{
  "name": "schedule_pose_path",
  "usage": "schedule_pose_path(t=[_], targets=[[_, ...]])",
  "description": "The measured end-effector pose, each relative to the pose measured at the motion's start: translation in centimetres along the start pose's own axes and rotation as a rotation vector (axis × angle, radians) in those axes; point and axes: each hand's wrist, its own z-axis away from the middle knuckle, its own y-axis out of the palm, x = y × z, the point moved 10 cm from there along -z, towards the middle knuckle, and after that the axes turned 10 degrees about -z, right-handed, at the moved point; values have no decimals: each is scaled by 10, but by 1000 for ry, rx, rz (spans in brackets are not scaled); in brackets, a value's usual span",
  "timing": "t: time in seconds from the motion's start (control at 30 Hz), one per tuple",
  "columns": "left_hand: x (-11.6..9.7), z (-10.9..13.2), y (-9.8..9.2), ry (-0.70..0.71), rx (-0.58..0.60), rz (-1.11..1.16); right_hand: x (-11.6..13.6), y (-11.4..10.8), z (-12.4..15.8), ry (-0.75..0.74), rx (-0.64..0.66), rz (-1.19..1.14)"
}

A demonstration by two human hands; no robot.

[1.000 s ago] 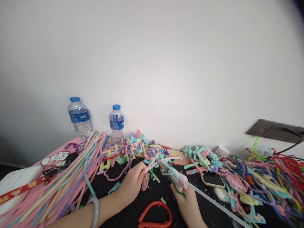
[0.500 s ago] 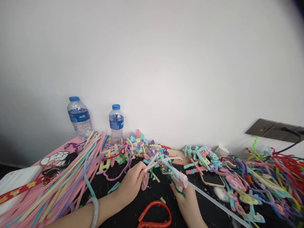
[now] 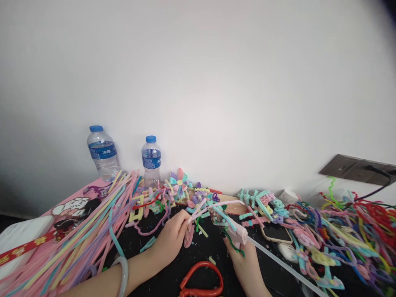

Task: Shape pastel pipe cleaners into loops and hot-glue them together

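Observation:
My left hand [image 3: 174, 233] pinches pale pink pipe cleaners [image 3: 198, 210] between thumb and fingers, with a looped pink end [image 3: 189, 237] hanging below. A long pink strand bends from there toward the right. My right hand [image 3: 247, 264] is wrapped round a pale pink hot glue gun [image 3: 237, 235], and a long translucent glue stick [image 3: 284, 266] runs out of its back end. Around the gun's nozzle are blue and dark green pipe cleaner pieces, so the tip is partly hidden. Just below and between my hands lie red-handled scissors [image 3: 202, 280], their blades out of view.
Long pastel pipe cleaners [image 3: 83, 235] spread over the left side. Two water bottles [image 3: 103, 154] [image 3: 151, 161] stand against the wall. A finished pipe cleaner flower [image 3: 180, 182] lies behind my hands. On the right are a phone [image 3: 276, 233], tangled pipe cleaners [image 3: 334, 235] and a wall socket [image 3: 355, 169].
My right hand and the glue gun have shifted slightly right, away from my left hand. The pink strand's free end has swung right; my left hand keeps its pinch.

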Motion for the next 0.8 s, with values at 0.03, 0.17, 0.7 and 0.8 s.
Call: schedule_pose_path(t=[0.03, 0.17, 0.7, 0.8], targets=[[0, 0, 0, -2, 1, -3, 0, 1, 0, -2, 4, -4], [0, 1, 0, 4, -2, -22, 2, 2, 0, -18, 14, -21], [1, 1, 1, 5, 5, -23, 0, 2, 2, -6, 8, -31], [1, 1, 1, 4, 8, -28, -1, 5, 3, 8, 36, -36]])
